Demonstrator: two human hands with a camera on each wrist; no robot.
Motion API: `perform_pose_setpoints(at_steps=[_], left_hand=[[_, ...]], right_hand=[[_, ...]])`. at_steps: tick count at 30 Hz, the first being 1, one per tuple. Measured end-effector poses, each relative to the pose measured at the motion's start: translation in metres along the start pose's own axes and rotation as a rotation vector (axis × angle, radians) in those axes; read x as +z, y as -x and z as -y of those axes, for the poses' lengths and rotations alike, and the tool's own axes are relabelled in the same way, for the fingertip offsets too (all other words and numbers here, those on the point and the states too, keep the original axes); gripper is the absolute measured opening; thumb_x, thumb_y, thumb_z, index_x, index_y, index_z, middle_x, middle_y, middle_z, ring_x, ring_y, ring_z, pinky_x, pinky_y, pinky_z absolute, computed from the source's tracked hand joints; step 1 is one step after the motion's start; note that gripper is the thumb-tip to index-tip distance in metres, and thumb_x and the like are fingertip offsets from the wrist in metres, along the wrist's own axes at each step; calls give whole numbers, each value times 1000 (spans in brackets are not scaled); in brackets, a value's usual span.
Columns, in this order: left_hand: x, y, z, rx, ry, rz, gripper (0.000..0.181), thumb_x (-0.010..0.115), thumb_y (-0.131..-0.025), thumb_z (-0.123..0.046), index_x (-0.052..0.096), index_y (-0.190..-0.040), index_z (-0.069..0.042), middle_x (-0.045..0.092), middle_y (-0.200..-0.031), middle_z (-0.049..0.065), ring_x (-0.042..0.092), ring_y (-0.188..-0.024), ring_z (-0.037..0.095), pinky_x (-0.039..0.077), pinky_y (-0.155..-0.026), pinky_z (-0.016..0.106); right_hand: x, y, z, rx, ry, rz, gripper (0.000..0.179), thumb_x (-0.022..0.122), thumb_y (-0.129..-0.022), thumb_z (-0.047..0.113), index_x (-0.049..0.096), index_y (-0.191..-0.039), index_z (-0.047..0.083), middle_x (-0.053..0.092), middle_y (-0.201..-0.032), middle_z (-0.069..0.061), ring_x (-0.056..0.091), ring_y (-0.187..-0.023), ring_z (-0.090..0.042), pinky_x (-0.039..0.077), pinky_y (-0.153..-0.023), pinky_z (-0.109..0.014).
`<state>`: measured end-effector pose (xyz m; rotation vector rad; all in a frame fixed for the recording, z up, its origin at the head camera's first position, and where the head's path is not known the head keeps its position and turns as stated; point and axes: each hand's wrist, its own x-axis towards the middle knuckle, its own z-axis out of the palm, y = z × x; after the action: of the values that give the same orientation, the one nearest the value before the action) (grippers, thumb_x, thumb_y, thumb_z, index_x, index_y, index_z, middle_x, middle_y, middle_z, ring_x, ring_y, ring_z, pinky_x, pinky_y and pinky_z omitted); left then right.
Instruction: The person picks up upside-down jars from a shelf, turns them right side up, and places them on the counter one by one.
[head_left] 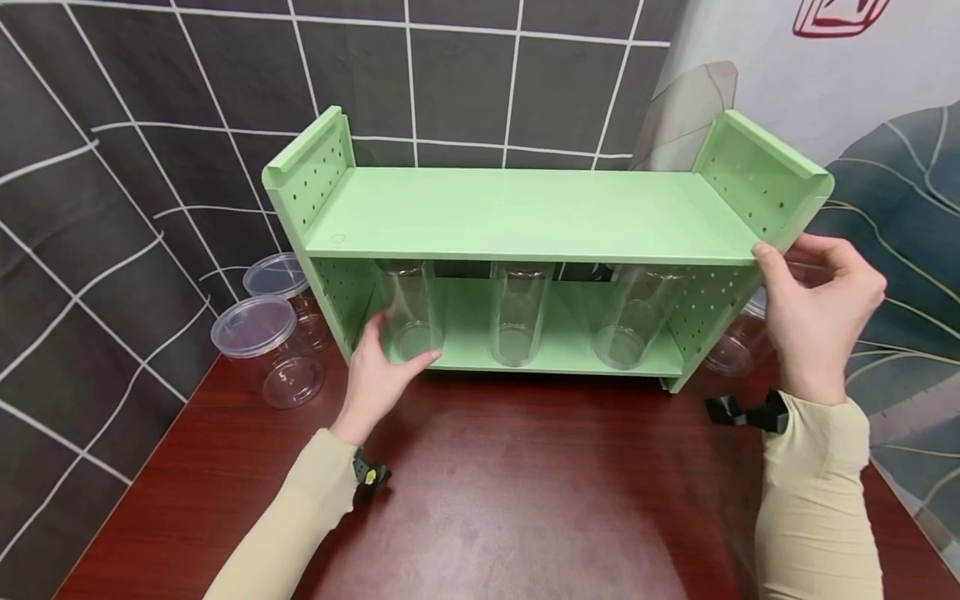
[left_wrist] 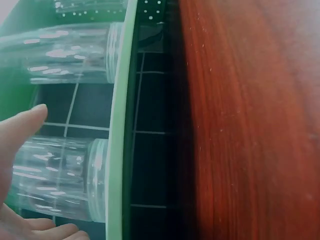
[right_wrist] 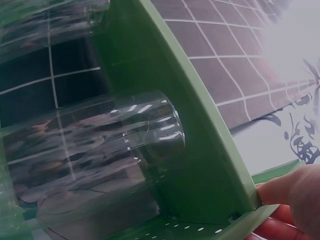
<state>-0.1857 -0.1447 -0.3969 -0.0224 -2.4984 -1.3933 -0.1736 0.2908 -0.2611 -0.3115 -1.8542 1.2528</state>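
A light green two-level shelf rack with perforated side panels stands on the table. Three tall clear jars stand in a row on its lower level: a left jar, a middle jar and a right jar. My left hand is spread around the lower part of the left jar. In the left wrist view the thumb is apart from that jar, with the fingers on its far side. My right hand pinches the rack's right side at the upper board's front corner.
Two clear jars with lids, a front one and a back one, stand left of the rack. Another clear jar is partly hidden behind my right hand. The reddish-brown table meets a dark tiled-pattern wall.
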Motion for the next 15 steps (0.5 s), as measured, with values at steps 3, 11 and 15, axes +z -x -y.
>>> perform_pose_setpoints(at_steps=[3,11,15], left_hand=[[4,-6,2,6,11,-19,101,89,-78,-40,34,-154,-1,46,-150,20,47,-133,34,40,-109,53],[9,-12,4,-16,19,-35,94,90,-78,-36,41,-149,0,53,-143,21,52,-128,35,43,-106,51],[10,-12,4,-25,34,-29,88,89,-80,-34,44,-147,0,55,-141,21,54,-127,35,44,-106,49]], right_hand=[[0,-3,-5,-1,-3,4,30,82,-86,20,79,-114,12,72,-99,3,65,-82,-3,49,-72,-16],[1,3,5,-1,-2,-9,29,82,-86,18,79,-113,10,70,-93,8,63,-80,-2,48,-71,-16],[1,6,11,3,-13,-12,28,82,-86,17,79,-113,9,69,-92,9,63,-79,-2,48,-71,-16]])
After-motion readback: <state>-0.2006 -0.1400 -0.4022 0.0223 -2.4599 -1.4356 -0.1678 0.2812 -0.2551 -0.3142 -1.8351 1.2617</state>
